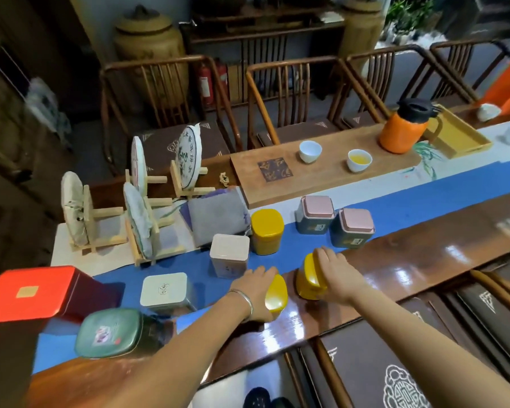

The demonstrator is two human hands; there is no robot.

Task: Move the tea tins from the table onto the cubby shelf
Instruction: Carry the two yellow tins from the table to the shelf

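Both hands down on yellow tins at frame centre. Left hand grips a yellow tin, fingers curled over its top and far side; the tin stands on the glossy wood surface right at the edge of the blue runner. Right hand holds a second yellow tin just at 3 o'clock of the first, fingers wrapped over the lid, thumb side hidden. Third yellow tin stands free on the runner at 12 o'clock of the hands. Two pink-lidded grey tins side by side at 1 o'clock. Pale pink tin at 11 o'clock, white-lidded tin at 9 o'clock, green tin and red box further out toward 8–9 o'clock. Wooden tray with two cups and an orange flask sits at the far side. Cubby shelf not in view.
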